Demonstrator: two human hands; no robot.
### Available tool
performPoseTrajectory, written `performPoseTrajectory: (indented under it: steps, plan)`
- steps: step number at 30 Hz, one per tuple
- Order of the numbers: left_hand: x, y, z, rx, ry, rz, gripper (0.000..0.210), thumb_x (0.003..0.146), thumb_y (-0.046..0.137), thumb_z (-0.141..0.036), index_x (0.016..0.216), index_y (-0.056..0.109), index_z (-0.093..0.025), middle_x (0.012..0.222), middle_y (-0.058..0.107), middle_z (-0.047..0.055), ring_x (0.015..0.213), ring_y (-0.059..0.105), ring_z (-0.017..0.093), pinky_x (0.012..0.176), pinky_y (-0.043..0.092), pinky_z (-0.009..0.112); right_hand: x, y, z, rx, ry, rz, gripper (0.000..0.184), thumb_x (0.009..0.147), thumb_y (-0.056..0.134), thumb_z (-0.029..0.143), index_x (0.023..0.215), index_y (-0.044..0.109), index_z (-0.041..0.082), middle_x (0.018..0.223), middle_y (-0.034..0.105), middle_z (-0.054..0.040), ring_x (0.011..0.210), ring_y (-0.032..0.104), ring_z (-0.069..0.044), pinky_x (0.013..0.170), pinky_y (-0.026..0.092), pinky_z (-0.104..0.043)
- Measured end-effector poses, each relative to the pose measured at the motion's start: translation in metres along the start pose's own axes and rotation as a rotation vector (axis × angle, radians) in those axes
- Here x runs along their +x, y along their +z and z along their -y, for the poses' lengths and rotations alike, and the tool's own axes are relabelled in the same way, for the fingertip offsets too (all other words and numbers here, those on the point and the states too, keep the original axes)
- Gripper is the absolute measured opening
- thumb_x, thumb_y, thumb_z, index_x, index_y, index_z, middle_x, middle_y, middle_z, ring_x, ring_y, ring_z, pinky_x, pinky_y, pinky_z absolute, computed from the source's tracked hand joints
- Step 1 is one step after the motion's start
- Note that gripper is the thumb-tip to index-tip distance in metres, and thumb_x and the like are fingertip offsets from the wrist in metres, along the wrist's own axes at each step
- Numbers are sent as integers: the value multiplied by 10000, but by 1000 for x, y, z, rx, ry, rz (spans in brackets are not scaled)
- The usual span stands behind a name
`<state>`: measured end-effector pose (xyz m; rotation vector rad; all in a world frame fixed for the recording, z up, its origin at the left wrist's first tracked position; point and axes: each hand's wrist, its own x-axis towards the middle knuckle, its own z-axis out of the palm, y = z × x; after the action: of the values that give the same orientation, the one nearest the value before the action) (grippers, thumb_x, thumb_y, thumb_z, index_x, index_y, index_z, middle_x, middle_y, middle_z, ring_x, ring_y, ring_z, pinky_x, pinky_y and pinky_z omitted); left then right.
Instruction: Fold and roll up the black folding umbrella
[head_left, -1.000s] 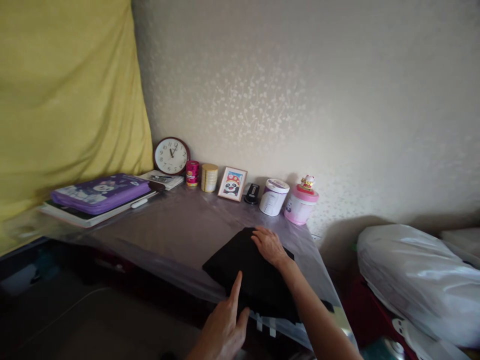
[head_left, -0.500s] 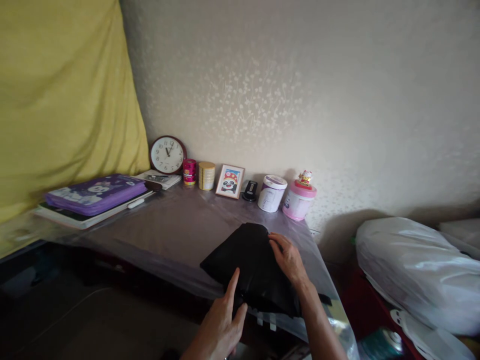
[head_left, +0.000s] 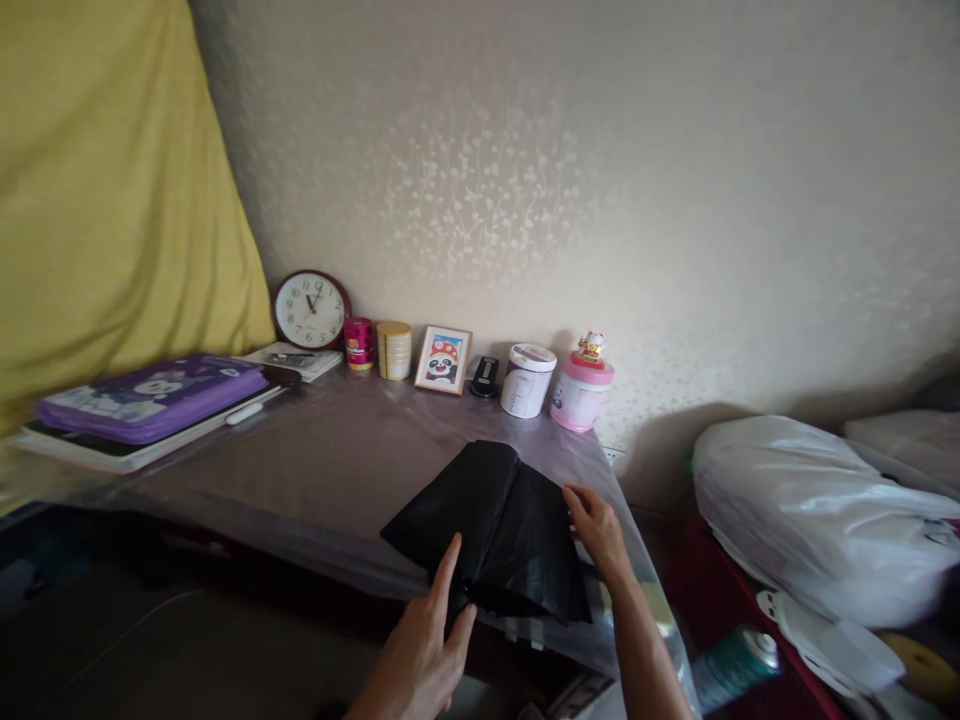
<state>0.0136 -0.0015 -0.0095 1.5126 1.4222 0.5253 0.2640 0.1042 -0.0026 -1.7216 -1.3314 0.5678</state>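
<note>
A black umbrella (head_left: 480,510) lies collapsed over the table's front edge, its canopy spread in loose, creased flaps. My left hand (head_left: 431,630) is closed around its near, gathered end, with the index finger stretched along the fabric; what lies inside the palm is hidden. At the right side, the fingertips of my right hand (head_left: 596,525) pinch the outer edge of one flap. A fold line runs from the far corner down toward my left hand.
Along the wall stand a clock (head_left: 311,310), tins, a framed panda picture (head_left: 444,360) and tubs (head_left: 527,380). A purple case (head_left: 154,395) lies at left on a flat stack. White bags (head_left: 810,510) and a green can (head_left: 739,665) are at right.
My right hand has moved outward to the right, drawing a flap out flatter so that a crease and the panel's surface show. My left hand keeps its hold. The view has turned slightly right.
</note>
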Motion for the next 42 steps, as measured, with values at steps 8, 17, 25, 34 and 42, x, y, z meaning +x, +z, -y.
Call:
performPoseTrajectory:
  steps: [8,17,25,34,42]
  plan:
    - [-4,-4,-6,97,59,-45,610,920,283,-314,1435,-37,-253,591,563,-39,391,501,99,423,366,180,-19,2,26,338,133,182,426,708,603,518,946,658,170,725,682,-38,658,634,-206,496,467,-257]
    - [-2,-3,-6,70,35,-12,624,920,288,-306,1428,-72,-268,622,589,-32,372,501,91,416,368,173,-32,11,34,607,139,399,344,701,671,422,951,657,187,797,704,-34,661,647,-201,592,511,-296]
    - [1,-4,0,-73,36,29,657,908,312,-350,1427,-83,-267,667,620,-16,359,517,101,383,403,181,-31,29,60,718,96,409,369,662,700,381,971,639,187,822,707,-23,701,651,-202,650,501,-302]
    - [0,-14,4,8,132,-97,634,880,364,-357,1443,105,-223,1159,615,97,1001,608,209,832,413,268,-18,55,98,751,64,402,242,653,706,320,832,626,180,725,682,-11,634,625,-170,594,488,-271]
    - [-2,-13,-3,207,39,-63,601,899,308,-351,1436,128,-152,1020,665,135,919,640,247,768,423,294,-16,88,95,617,43,382,309,618,722,342,840,588,175,705,654,2,625,618,-166,572,503,-282]
